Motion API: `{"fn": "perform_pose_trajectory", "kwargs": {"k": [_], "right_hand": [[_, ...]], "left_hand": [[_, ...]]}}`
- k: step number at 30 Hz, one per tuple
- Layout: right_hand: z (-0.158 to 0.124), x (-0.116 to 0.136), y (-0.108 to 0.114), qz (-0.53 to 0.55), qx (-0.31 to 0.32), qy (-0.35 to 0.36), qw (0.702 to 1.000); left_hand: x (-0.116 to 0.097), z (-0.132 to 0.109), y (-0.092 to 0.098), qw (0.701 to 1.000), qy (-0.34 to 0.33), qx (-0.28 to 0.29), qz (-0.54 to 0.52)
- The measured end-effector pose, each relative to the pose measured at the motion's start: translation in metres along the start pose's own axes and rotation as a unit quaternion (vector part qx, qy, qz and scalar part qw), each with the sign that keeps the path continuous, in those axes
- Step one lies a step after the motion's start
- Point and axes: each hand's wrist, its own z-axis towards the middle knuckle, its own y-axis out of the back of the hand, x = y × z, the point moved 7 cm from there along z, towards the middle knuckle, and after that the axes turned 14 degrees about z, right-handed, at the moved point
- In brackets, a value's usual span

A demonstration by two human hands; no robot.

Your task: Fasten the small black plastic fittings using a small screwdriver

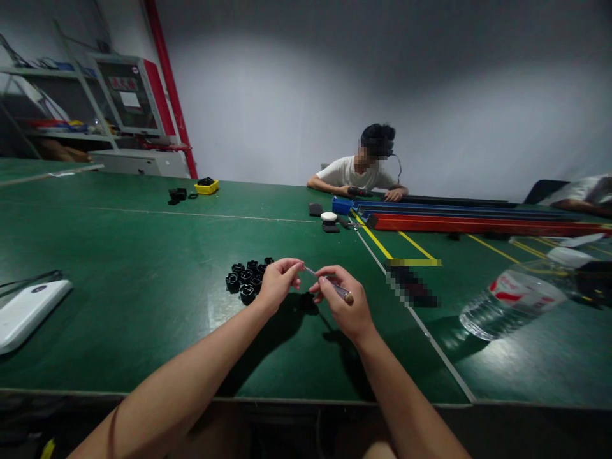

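My right hand (345, 298) grips a small screwdriver (338, 289) with a clear handle, its thin shaft pointing up and left. At the tip of that shaft, the thumb and fingers of my left hand (281, 279) are pinched together; whatever lies between them is too small to make out. Several black ring-shaped plastic parts (246, 276) stand in a cluster on the table just behind and left of my left hand. One dark piece (308, 303) lies below and between my hands, in shadow.
The green table (143, 306) carries a white power bank-like device (33, 312) at left and a tilted water bottle (514, 296) at right. Red (468, 223) and blue rails lie at back right. A yellow bin (206, 186) stands far left. A person (356, 172) sits opposite.
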Motion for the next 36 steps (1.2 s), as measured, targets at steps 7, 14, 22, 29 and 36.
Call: {"fn": "perform_pose_trajectory", "kwargs": {"k": [7, 14, 22, 29, 36], "right_hand": [[0.003, -0.001, -0.003, 0.007, 0.002, -0.013, 1.0], [0.002, -0.003, -0.004, 0.015, -0.017, -0.02, 1.0], [-0.002, -0.006, -0.005, 0.0, 0.0, -0.001, 1.0], [0.002, -0.012, -0.005, 0.019, 0.004, 0.011, 1.0], [-0.002, -0.014, -0.003, 0.013, 0.008, 0.015, 1.0]], "left_hand": [[-0.002, 0.0, -0.001, 1.0, -0.005, 0.006, -0.002], [0.001, -0.001, -0.004, 1.0, 0.007, 0.011, -0.022], [0.003, -0.001, -0.002, 1.0, 0.009, 0.01, -0.019], [0.003, 0.0, -0.001, 1.0, 0.006, 0.005, 0.0], [0.004, 0.0, -0.003, 1.0, 0.002, 0.008, 0.005]]}}
